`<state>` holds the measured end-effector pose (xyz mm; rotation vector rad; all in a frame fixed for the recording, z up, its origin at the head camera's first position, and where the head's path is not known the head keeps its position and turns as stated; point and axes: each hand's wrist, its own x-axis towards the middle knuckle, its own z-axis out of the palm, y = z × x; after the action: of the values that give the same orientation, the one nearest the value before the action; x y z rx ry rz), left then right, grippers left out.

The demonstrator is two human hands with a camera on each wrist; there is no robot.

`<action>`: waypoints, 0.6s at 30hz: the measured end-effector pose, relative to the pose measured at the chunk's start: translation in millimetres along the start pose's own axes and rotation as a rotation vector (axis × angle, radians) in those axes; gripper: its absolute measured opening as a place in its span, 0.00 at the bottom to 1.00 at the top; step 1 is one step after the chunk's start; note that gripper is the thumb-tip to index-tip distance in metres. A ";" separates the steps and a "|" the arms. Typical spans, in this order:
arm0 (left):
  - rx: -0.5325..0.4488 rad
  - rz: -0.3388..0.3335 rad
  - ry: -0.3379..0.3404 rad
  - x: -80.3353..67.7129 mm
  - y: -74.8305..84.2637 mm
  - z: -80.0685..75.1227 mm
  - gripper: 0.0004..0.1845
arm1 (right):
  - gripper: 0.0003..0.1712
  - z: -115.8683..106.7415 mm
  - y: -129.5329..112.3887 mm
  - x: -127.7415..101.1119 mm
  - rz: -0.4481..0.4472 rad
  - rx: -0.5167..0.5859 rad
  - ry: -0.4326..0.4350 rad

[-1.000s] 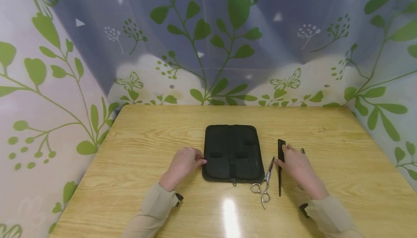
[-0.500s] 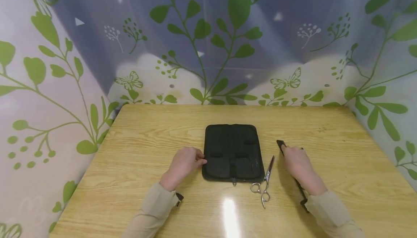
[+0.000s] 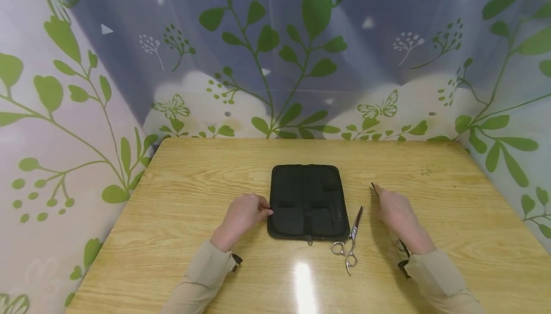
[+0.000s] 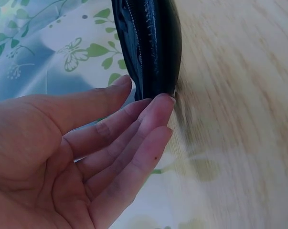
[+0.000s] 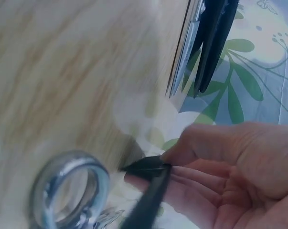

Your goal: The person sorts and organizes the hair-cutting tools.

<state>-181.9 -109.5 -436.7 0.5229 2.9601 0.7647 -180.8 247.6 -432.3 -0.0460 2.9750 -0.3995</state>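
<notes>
A black zip case (image 3: 287,185) lies unfolded on the wooden table, with loops and pockets inside. At its left edge rests my left hand (image 3: 243,213), fingertips touching the rim, fingers loosely bent in the left wrist view. My right hand (image 3: 397,213) pinches a black comb (image 5: 151,191) between thumb and fingers, to the right of the case. Most of the comb is hidden by the hand in the head view, its thin tail running back toward the wrist. Silver scissors (image 3: 354,232) lie between the case and the right hand.
A metal finger ring (image 5: 69,191) of another tool lies on the table under my right wrist. The wooden table (image 3: 206,161) backs onto a leaf-patterned curtain (image 3: 275,65), which also hangs at both sides.
My right hand has lifted the comb and turned it from upright in view to slanting back toward the wrist, shifting slightly right. The left hand, case and scissors stay put.
</notes>
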 end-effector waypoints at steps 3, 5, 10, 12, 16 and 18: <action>0.010 -0.001 0.011 0.8 -0.4 -1.8 0.06 | 0.38 -1.1 2.1 -0.3 0.012 0.014 0.006; 0.008 0.008 0.029 1.2 -0.5 -3.7 0.06 | 0.37 -1.6 2.6 -0.5 0.020 0.023 0.006; -0.032 0.038 0.126 2.1 2.6 -8.0 0.04 | 0.35 -5.5 -3.9 -7.2 -0.033 0.018 0.094; -0.089 0.046 0.164 2.3 6.1 -8.9 0.04 | 0.33 -8.2 -11.8 -12.3 -0.089 0.004 0.173; -0.243 0.084 0.171 2.0 20.0 -10.3 0.05 | 0.31 -13.2 -35.3 -19.8 -0.181 0.007 0.309; -0.289 0.116 0.161 2.4 29.6 -10.3 0.06 | 0.31 -15.1 -49.0 -21.8 -0.216 0.015 0.348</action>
<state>-176.1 -89.2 -413.5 0.6424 2.9017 1.2781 -160.8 205.4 -402.0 -0.3322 3.3215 -0.5006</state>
